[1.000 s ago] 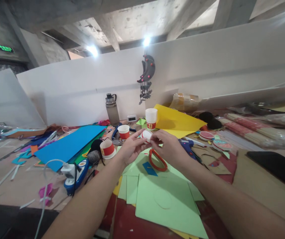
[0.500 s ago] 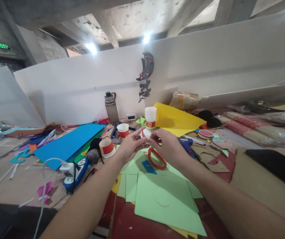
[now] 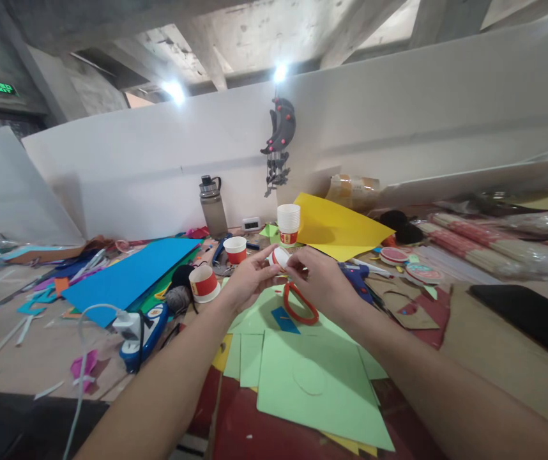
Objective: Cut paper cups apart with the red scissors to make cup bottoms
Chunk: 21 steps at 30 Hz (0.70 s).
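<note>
Between my hands is a small white round piece with a red edge (image 3: 280,258). My left hand (image 3: 253,278) holds it from the left between thumb and fingers. My right hand (image 3: 316,275) has its fingers pinched at the piece's right side. Just below them, orange-handled scissors (image 3: 301,305) lie on light green paper sheets (image 3: 322,377), next to a small blue paper piece (image 3: 284,321). The top sheet carries a faint round outline. Two red and white paper cups (image 3: 203,283) (image 3: 235,250) stand left of my hands, and a cup stack (image 3: 288,223) stands behind.
A grey bottle (image 3: 213,207) stands at the back by a white board. Blue paper (image 3: 130,278), yarn balls and a power strip (image 3: 144,338) lie at left. Yellow paper (image 3: 341,227), a blue glue gun (image 3: 357,280), wrapped sticks (image 3: 470,246) and a black tablet-like object (image 3: 527,319) lie at right.
The whole view has shifted slightly. Both hands keep nearly the same place around the round piece, with only small finger movement.
</note>
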Each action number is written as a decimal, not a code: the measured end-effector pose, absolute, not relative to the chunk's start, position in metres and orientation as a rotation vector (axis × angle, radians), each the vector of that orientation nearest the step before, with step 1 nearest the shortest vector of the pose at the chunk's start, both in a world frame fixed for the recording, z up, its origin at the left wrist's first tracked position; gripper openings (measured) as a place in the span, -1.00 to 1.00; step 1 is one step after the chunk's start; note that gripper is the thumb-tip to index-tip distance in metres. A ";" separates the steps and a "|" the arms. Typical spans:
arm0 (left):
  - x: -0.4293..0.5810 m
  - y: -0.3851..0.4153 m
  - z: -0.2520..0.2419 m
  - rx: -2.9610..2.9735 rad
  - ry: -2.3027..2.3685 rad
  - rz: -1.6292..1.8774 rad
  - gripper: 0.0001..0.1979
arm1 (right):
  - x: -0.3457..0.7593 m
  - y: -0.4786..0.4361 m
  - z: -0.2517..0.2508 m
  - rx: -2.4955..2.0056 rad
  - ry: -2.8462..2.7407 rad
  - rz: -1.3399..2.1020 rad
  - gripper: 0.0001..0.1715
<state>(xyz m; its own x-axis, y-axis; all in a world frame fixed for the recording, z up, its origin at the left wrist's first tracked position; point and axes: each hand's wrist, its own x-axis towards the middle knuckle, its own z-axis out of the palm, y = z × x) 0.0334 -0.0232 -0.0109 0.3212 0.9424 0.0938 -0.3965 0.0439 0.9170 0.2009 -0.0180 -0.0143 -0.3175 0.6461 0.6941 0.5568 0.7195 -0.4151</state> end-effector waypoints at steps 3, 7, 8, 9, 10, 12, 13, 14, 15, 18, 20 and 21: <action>0.033 -0.023 -0.011 1.066 0.636 1.132 -0.44 | 0.201 -0.018 -0.015 -0.933 -1.989 0.116 -0.85; 0.034 -0.022 -0.013 1.073 0.633 1.140 -0.41 | 0.199 -0.017 -0.016 -0.914 -2.005 0.123 -0.84; 0.034 -0.021 -0.014 1.079 0.637 1.142 -0.40 | 0.199 -0.017 -0.017 -0.905 -2.014 0.125 -0.84; 0.034 -0.021 -0.015 1.086 0.642 1.145 -0.38 | 0.198 -0.018 -0.017 -0.902 -2.024 0.126 -0.83; 0.034 -0.021 -0.015 1.094 0.646 1.146 -0.37 | 0.198 -0.018 -0.017 -0.906 -2.035 0.126 -0.82; 0.036 -0.022 -0.016 1.111 0.650 1.142 -0.36 | 0.198 -0.018 -0.018 -0.919 -2.073 0.119 -0.81; 0.037 -0.022 -0.017 1.121 0.655 1.142 -0.37 | 0.198 -0.018 -0.018 -0.920 -2.099 0.113 -0.81; 0.037 -0.023 -0.017 1.131 0.662 1.146 -0.38 | 0.198 -0.018 -0.019 -0.915 -2.126 0.106 -0.81; 0.038 -0.023 -0.017 1.142 0.671 1.154 -0.40 | 0.198 -0.018 -0.019 -0.909 -2.149 0.098 -0.81; 0.041 -0.024 -0.017 1.195 0.683 1.183 -0.50 | 0.198 -0.017 -0.022 -0.909 -2.165 0.073 -0.86; 0.042 -0.024 -0.016 1.231 0.664 1.186 -0.56 | 0.198 -0.017 -0.023 -0.902 -2.158 0.057 -0.87; 0.042 -0.025 -0.015 1.245 0.653 1.186 -0.57 | 0.198 -0.017 -0.023 -0.889 -2.159 0.051 -0.87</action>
